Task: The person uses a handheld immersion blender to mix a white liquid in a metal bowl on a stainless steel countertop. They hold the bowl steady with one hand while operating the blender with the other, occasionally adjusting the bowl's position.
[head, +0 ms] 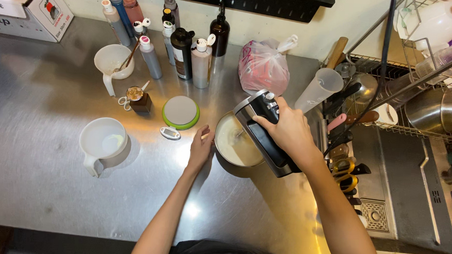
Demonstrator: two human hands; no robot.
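- Brushed stainless-steel counter [56, 185] runs from the near edge to a pale far wall, with a sink and wire dish rack [431, 75] at the right.
- Right hand [287, 129] wraps fully closed around the handle of a black-and-silver electric hand mixer [264, 133], whose beaters dip into a round metal bowl of pale cream batter [233, 142] just left of the fingers.
- Left hand [200, 149] rests on the counter with fingers loosely curled, fingertips touching the bowl's left rim and gripping nothing.
- Far left, a white cardboard box with red and black print [23, 6] sits in the corner.
- Squeeze bottles with coloured caps [153, 42] stand along the far wall, beside a knotted pink plastic bag [264, 67].
- Left of the bowl lie a round green-rimmed scale [181, 112] and two white plastic handled cups [103, 142].
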